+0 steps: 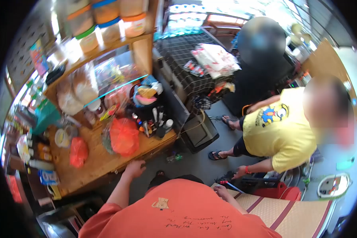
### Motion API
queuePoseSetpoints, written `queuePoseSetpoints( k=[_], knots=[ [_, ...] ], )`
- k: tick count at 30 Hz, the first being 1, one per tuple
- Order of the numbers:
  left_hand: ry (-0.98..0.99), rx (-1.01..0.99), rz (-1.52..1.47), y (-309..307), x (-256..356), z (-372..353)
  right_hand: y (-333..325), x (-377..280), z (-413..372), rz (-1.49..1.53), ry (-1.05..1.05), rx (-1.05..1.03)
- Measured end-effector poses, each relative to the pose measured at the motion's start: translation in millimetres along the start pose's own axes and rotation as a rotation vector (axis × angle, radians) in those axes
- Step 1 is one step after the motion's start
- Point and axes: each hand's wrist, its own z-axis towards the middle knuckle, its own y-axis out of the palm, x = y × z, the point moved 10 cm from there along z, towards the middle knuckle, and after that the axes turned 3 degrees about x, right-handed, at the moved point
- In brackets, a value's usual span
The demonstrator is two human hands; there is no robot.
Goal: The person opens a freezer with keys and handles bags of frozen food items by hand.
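Left hand (135, 169): low, just off the front edge of the wooden surface (95, 169), back up, fingers loosely curled. Nothing visible in it, but the palm side is hidden, so can't tell how far open or if it has hold of anything. Can't tell if it touches the edge either

Right hand (222, 192): beside the front of the orange-red shirt (178, 210), near the striped mat (289, 214). Fingers look bent, partly hidden by the shirt; can't tell opening, grip or contact

Nearest goods to left hand: large red bag (125, 136), full and bunched, on the surface near its front edge, apart from the hand. Small red bag (79, 152) sits on the same surface, further left, apart from the large one. Dark tray (148, 121) with bottles and small items is right of the large bag; basin (145, 96) with mixed items behind it. Round tubs (62, 138) sit behind the small bag

Shelf (103, 47) above carries stacked containers with coloured lids. Dark bin (198, 133) on the floor, right of the surface. White-and-red packs (216, 59) lie on the dark grid cloth (186, 51). Person in yellow shirt (279, 127) stands at right, one arm reaching down near the mat
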Motion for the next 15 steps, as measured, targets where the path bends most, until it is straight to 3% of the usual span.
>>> queuePoseSetpoints(
  k=[2, 8, 11, 13, 15],
  knots=[
    [-0.061, -0.075, 0.004, 24.4, -14.7, 1.8, 1.1, -0.6, -3.7, -0.086, 0.033, -0.004],
    [0.038, -0.300, 0.177, 105.9, -73.5, -0.7, 16.5, 41.6, 44.1, -0.203, -0.071, 0.040],
    [0.162, -0.253, 0.267, 106.0, -64.9, -11.8, 21.8, 46.7, 35.7, -0.176, -0.068, 0.021],
    [0.039, -0.280, 0.128, 101.0, -66.8, -14.8, 21.3, 55.6, 30.8, -0.117, -0.024, -0.037],
    [0.009, -0.306, 0.134, 99.1, -59.5, -8.9, 24.3, 78.7, 30.9, -0.252, 0.078, -0.107]
  ],
)
